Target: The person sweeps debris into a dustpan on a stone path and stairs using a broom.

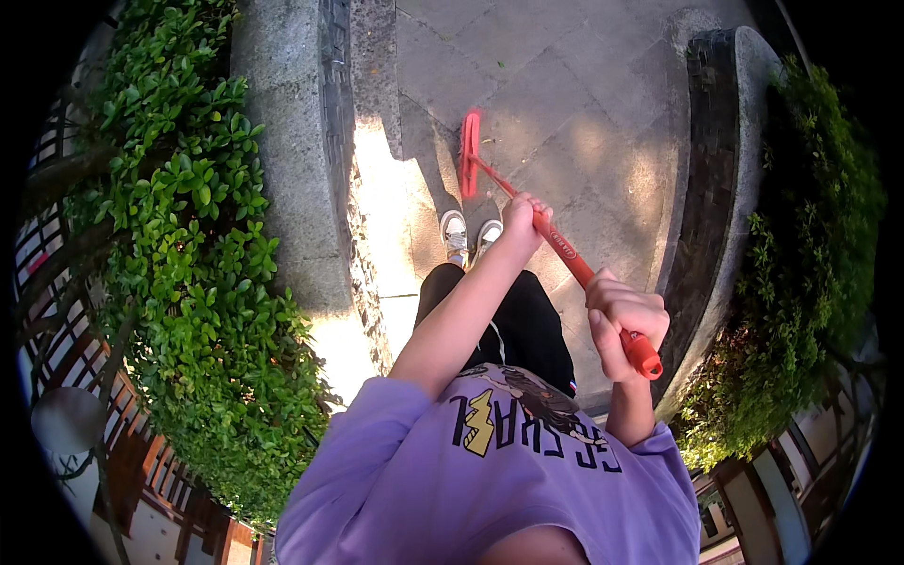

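A broom with a red handle (566, 250) slants across in front of me, from the upper left down to the lower right. Its narrow red head (470, 153) rests on the paving just ahead of my shoes. My left hand (526, 219) is wrapped round the shaft partway down. Closer to my body, my right hand (625, 316) grips the thick upper part, and the handle's end pokes out below the fist. Fingers of both hands are closed on the broom.
Grey paving slabs (574, 104) lie underfoot, with sunlit patches. A stone ledge (282, 169) and a leafy hedge (188, 254) run along the left. At the right a curved low wall (708, 179) borders more bushes (800, 245). My light shoes (454, 232) stand near the broom head.
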Action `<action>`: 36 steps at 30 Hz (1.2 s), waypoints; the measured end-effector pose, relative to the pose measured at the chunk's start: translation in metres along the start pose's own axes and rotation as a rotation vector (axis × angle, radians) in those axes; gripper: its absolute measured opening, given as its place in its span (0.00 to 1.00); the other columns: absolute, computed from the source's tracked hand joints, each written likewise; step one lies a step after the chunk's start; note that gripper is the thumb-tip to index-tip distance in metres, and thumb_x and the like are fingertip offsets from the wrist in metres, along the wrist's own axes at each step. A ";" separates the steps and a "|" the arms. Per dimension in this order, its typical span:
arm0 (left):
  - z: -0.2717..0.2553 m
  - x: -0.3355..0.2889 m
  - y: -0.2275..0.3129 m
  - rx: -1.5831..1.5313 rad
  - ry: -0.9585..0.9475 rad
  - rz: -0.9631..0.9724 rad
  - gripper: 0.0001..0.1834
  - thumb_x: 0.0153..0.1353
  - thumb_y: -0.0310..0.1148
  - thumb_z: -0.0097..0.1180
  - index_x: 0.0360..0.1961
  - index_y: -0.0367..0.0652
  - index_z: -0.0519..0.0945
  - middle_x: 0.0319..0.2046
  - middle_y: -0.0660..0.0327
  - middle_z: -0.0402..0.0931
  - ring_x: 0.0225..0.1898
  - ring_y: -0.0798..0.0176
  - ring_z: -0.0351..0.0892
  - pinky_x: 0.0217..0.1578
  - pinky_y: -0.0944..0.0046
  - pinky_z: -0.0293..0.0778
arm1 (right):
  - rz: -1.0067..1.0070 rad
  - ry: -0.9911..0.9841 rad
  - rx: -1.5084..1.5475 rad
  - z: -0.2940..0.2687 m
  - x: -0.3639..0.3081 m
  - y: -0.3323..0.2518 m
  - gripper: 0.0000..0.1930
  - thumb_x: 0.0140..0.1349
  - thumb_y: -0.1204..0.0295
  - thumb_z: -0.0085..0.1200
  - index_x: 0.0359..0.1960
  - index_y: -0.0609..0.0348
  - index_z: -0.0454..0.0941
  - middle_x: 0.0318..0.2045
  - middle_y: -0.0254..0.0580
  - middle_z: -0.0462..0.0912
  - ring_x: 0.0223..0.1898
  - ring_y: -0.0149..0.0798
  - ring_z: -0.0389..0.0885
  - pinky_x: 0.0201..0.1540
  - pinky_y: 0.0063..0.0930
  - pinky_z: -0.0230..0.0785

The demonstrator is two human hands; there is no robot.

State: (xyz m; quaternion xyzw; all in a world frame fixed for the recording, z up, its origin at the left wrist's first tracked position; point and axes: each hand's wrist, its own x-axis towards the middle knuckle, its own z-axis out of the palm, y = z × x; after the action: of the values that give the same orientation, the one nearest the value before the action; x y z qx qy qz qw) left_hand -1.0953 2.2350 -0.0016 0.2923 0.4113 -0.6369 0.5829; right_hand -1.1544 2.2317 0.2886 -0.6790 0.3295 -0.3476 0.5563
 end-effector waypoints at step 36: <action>-0.066 0.083 0.112 -0.092 0.075 0.270 0.10 0.67 0.28 0.37 0.26 0.45 0.60 0.18 0.65 0.60 0.18 0.69 0.60 0.21 0.66 0.63 | -0.073 -0.407 0.224 0.029 0.070 0.126 0.16 0.42 0.88 0.50 0.09 0.60 0.57 0.10 0.40 0.60 0.13 0.44 0.61 0.21 0.32 0.55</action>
State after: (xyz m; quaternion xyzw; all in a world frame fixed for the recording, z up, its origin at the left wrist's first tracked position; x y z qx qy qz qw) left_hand -1.0043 2.2524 -0.1247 0.3415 0.4185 -0.5217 0.6603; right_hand -1.1000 2.1677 0.1680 -0.6805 0.1451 -0.2578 0.6704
